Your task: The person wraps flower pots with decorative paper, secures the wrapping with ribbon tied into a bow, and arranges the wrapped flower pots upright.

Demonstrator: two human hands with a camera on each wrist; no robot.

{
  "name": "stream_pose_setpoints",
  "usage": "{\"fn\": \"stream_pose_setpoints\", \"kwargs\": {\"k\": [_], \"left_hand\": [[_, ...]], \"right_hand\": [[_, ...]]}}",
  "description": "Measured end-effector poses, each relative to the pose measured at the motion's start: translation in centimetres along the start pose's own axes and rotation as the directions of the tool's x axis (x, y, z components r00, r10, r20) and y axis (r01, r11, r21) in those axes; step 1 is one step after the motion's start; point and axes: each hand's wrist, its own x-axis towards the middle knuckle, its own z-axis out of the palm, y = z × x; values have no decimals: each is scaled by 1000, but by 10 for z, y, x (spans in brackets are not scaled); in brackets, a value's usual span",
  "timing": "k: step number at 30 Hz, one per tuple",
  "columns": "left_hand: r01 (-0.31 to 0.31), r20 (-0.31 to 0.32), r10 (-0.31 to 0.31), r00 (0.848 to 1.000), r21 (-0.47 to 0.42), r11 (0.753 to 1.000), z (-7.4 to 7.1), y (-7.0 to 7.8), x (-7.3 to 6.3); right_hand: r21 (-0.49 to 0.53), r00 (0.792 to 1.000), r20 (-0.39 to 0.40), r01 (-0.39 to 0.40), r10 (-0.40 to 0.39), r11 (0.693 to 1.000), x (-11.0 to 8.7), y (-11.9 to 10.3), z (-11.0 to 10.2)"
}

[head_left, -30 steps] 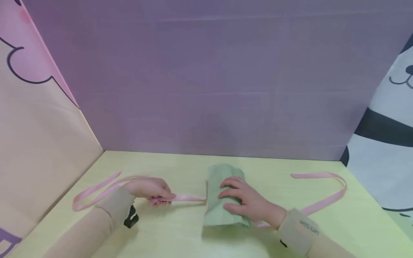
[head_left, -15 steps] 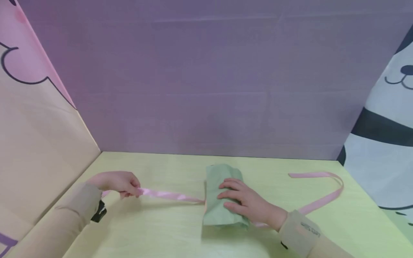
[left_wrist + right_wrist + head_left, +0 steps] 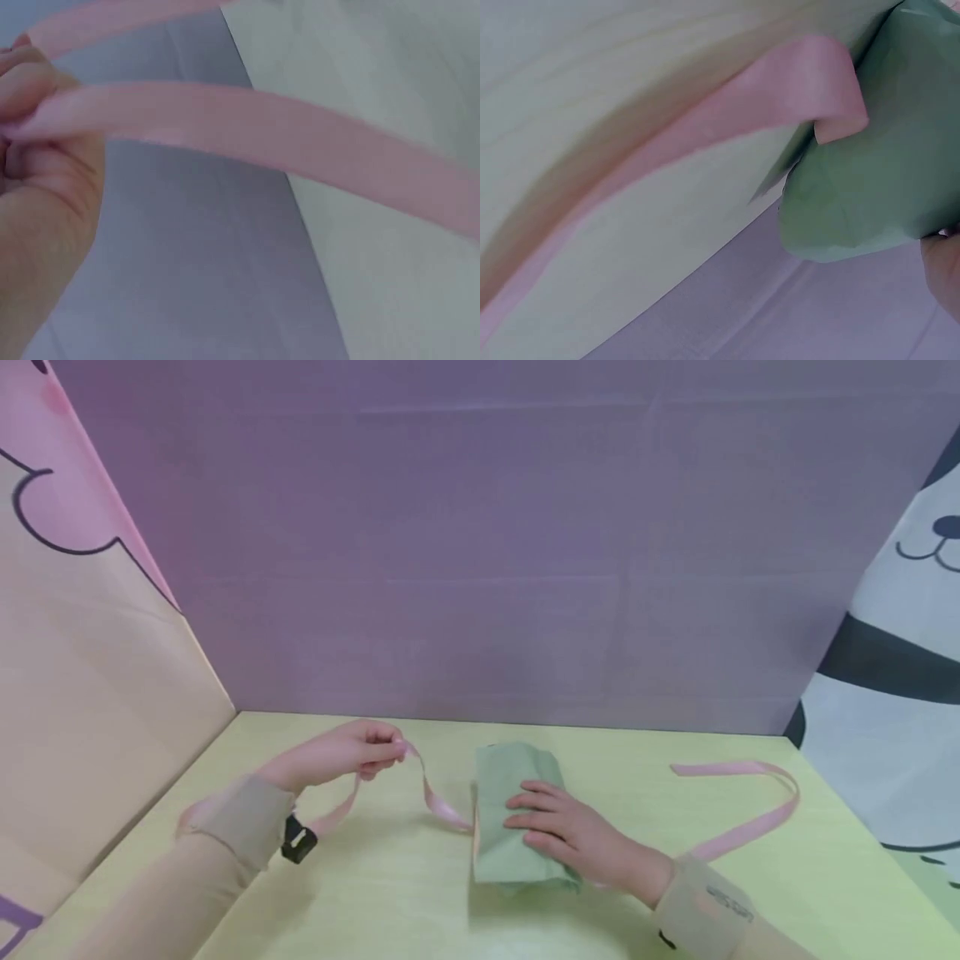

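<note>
Raised over the left half of the table, my left hand (image 3: 341, 756) pinches a pink ribbon (image 3: 446, 812) between fingertips and thumb. From the pinch the ribbon droops in a curve to the left edge of a soft green wrapped package (image 3: 498, 852); its other part hangs behind the wrist. The left wrist view shows two strands of pink ribbon (image 3: 225, 124) running from the hand. My right hand (image 3: 573, 831) rests on the package with fingers laid across its top. In the right wrist view, pink ribbon (image 3: 705, 131) bends against the side of the green package (image 3: 885, 180).
The ribbon's other end (image 3: 750, 831) lies in a loop on the right side of the pale yellow table (image 3: 405, 910). A purple backdrop (image 3: 480, 568) rises along the far edge, with printed panels at left and right.
My left hand first pulled the ribbon out leftward, then came back right and rose, so the taut ribbon now sags. The right hand has stayed on the package.
</note>
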Motion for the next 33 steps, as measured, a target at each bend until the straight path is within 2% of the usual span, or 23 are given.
{"fn": "stream_pose_setpoints", "kwargs": {"k": [3, 6, 8, 9, 11, 12, 15, 16, 18, 21, 22, 24, 26, 28, 30, 31, 32, 33], "left_hand": [[-33, -16, 33, 999, 14, 999, 12, 22, 26], [-75, -17, 77, 997, 119, 990, 20, 47, 54], [-119, 18, 118, 993, 255, 960, 25, 63, 71], [-150, 42, 144, 989, 347, 926, 28, 70, 78], [-217, 104, 191, 976, 529, 820, 35, 85, 92], [-250, 135, 212, 968, 613, 749, 39, 92, 99], [-322, 215, 259, 942, 801, 505, 53, 113, 117], [-336, 236, 268, 934, 837, 432, 59, 120, 124], [-360, 274, 291, 917, 882, 304, 70, 131, 136], [-385, 328, 312, 892, 912, 140, 87, 141, 153], [-390, 346, 308, 886, 916, 94, 93, 141, 158], [-399, 374, 298, 878, 917, 26, 103, 139, 167], [-391, 381, 272, 884, 920, -22, 110, 135, 173], [-362, 354, 201, 914, 932, 4, 113, 129, 177], [-311, 303, 132, 944, 949, 45, 114, 123, 180], [-280, 272, 102, 957, 957, 79, 114, 120, 181], [-246, 238, 76, 968, 961, 126, 113, 117, 182], [-213, 206, 59, 977, 959, 186, 113, 115, 183]], "right_hand": [[5, 1000, -2, -14, 14, 1000, -3, 1, -1], [2, 1000, -8, -24, 24, 1000, -6, 3, -2], [2, 1000, -14, -23, 23, 1000, -8, 3, -2], [1, 1000, -17, -19, 19, 1000, -8, 3, -2], [0, 1000, -27, -2, 2, 1000, -9, 2, -2], [5, 1000, -29, 1, -1, 1000, -9, 2, -2], [22, 999, -30, 13, -12, 1000, -10, 2, -2], [28, 999, -30, 14, -14, 999, -10, 2, -2], [37, 999, -33, 15, -14, 999, -10, 2, -2], [34, 999, -47, 28, -27, 999, -7, 2, -1], [23, 998, -54, 37, -36, 999, -6, 2, 0], [10, 996, -66, 57, -56, 998, -4, 2, 2], [-10, 994, -72, 79, -80, 997, -2, 2, 5], [-17, 992, -75, 96, -97, 995, -1, 2, 7], [-10, 992, -76, 101, -102, 995, 1, 2, 8], [-8, 992, -74, 102, -102, 995, 1, 2, 8], [-2, 993, -71, 98, -98, 995, 1, 2, 8], [6, 993, -70, 93, -93, 996, 2, 2, 8]]}}
